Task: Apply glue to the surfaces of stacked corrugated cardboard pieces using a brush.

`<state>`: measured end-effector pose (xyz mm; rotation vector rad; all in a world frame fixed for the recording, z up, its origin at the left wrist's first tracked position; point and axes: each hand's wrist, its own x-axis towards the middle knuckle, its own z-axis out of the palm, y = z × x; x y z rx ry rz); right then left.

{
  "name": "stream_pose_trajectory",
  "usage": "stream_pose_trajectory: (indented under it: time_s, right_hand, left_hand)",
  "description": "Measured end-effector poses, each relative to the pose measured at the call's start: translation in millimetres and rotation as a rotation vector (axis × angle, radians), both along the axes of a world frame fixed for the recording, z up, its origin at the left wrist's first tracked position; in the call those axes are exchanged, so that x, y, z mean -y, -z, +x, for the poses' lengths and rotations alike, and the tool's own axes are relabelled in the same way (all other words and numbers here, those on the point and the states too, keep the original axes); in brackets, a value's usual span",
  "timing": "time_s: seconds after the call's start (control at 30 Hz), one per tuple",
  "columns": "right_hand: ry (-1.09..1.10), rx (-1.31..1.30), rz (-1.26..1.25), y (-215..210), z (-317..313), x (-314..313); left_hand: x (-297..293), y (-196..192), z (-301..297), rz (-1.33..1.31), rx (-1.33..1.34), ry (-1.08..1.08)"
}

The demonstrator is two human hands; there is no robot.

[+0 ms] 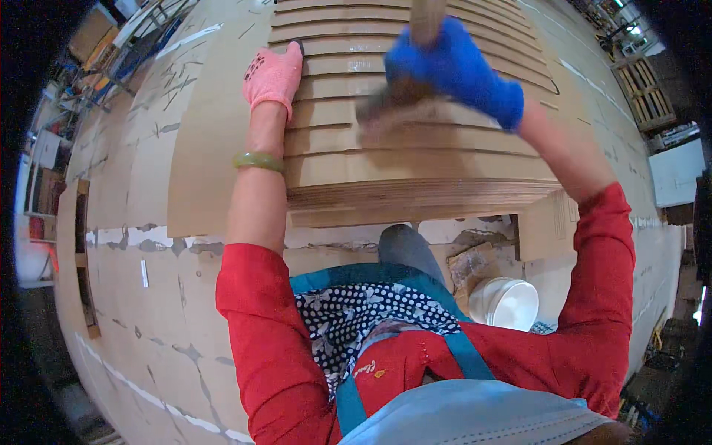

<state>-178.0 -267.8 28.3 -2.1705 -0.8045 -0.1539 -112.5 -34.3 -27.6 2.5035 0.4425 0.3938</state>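
My right hand (455,70), in a blue knitted glove, is closed around the wooden handle (428,21) of a wide brush (397,104). The brush's head is smeared by motion over the stack of cardboard sheets (415,165), whose edges lie stepped like slats. Wet, shiny streaks show on the strips near the middle. My left hand (271,78), in a pink glove with dark dots, rests at the stack's left edge with the thumb spread out over the cardboard. Part of its fingers is foreshortened.
A white bucket (508,304) stands on the floor to the right of my legs, beside a crumpled brown piece (472,265). Flat cardboard (200,163) lies under the stack at left. Wooden pallets (644,90) are at the far right and at the left (80,259).
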Motion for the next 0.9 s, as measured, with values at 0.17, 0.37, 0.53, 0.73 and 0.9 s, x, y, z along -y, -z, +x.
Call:
stream_pose_trajectory:
  time_s: [0.17,0.37,0.53,0.73,0.9]
  right_hand:
    - [0.496,0.205,-0.118,-46.1,73.1,-12.7]
    - [0.051,0.227,-0.105,10.1,16.4,-5.7]
    - [-0.075,0.183,-0.041,10.9,-0.7,-1.3]
    - [0.284,0.173,0.107,-37.5,63.6,-4.6]
    - [-0.080,0.128,0.100,15.6,29.9,12.3]
  left_hand:
    - [4.8,-2.3,5.4,0.009,-0.015,0.049]
    - [-2.9,3.0,2.1,0.028,0.003,0.015]
    - [0.8,0.5,-0.6,0.023,-0.001,0.014]
    - [7.0,-4.0,2.7,0.017,0.043,0.047]
    - [-4.9,5.6,2.3,0.037,0.080,0.006]
